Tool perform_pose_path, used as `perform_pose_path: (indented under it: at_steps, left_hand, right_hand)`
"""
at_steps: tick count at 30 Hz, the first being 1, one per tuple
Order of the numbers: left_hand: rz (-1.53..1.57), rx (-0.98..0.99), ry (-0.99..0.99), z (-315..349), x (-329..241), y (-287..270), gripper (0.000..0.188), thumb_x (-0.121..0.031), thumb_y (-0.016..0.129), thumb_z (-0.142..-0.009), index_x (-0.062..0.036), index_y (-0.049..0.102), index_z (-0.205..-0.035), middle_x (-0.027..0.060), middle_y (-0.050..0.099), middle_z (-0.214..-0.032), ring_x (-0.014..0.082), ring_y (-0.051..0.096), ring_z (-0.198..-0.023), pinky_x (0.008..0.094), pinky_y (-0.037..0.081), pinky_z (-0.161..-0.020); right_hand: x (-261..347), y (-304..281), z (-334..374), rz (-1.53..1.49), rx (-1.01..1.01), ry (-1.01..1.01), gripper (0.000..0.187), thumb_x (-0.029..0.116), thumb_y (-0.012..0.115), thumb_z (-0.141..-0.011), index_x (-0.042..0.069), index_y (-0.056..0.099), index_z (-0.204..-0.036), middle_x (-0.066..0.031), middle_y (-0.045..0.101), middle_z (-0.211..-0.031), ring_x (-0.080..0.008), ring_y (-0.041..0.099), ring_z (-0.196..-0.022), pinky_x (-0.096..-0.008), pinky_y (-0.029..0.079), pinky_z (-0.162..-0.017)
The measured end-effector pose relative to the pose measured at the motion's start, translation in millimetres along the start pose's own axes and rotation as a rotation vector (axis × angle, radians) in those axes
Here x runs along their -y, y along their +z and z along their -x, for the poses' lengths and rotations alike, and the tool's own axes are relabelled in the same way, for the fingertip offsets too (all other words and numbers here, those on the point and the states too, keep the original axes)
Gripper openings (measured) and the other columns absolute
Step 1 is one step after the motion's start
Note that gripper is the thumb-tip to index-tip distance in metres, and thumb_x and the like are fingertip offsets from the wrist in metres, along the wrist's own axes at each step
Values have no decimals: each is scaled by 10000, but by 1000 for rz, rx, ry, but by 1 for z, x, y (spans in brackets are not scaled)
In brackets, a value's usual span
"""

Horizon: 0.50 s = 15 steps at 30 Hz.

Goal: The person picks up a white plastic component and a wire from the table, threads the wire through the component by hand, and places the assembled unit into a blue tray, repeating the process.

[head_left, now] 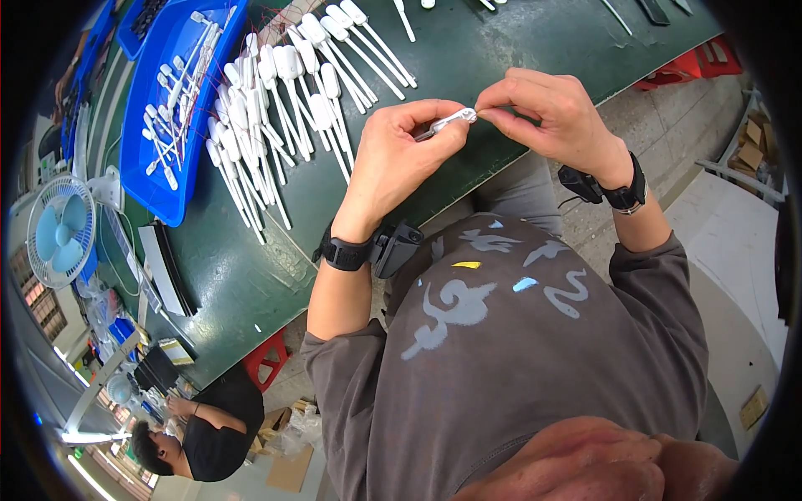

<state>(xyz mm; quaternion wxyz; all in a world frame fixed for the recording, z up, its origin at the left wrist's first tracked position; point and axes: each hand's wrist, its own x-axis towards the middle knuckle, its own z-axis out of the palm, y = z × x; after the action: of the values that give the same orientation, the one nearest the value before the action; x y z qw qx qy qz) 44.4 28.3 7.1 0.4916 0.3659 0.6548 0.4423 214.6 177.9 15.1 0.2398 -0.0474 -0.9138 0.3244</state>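
My left hand [394, 157] is closed around a small white plastic piece [458, 119], a slim part with a rounded, hollow-looking end, held above the near edge of the green table [238, 288]. At that rounded end, the thumb and forefinger of my right hand [558, 117] are pinched together; whatever sits between them is too small to make out. Left of my left hand lie several white plastic wands [288, 63], with rounded heads and thin handles, in a loose spread. Thin red wires run among some of them.
A blue tray [159, 200] with smaller white wired parts stands on the left. Past it are a fan [61, 231] and a dark, curved strip [167, 267]. Red stools [266, 361] stand by the table. Another person [221, 430] sits at the lower left.
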Motion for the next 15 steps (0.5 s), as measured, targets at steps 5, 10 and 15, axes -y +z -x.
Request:
perform_pose_path:
  at_steps: [5,10,15]
  left_hand:
    - [-2,14,3,1,0,3,276,-197,684,-935,42,725,-1066,-19,648,-773,34,529,-705,207,437,-636]
    - [130,3,35,0,-2,1,285,-214,684,-944,41,726,-1065,-18,646,-767,32,545,-728,205,437,-650]
    - [124,13,0,0,-4,-1,264,-199,679,-949,36,729,-1059,-33,639,-769,27,537,-723,199,425,-640]
  right_hand:
    - [-2,4,-1,-4,-9,-3,129,4,724,-835,65,692,-945,-30,599,-748,-166,531,-570,-292,387,-498]
    - [-4,4,-1,1,-30,-2,130,3,723,-841,66,692,-951,-29,588,-738,-161,520,-569,-291,379,-500]
    - [-3,2,-2,20,-13,10,134,0,726,-839,67,693,-950,-26,579,-730,-157,505,-565,-291,372,-502]
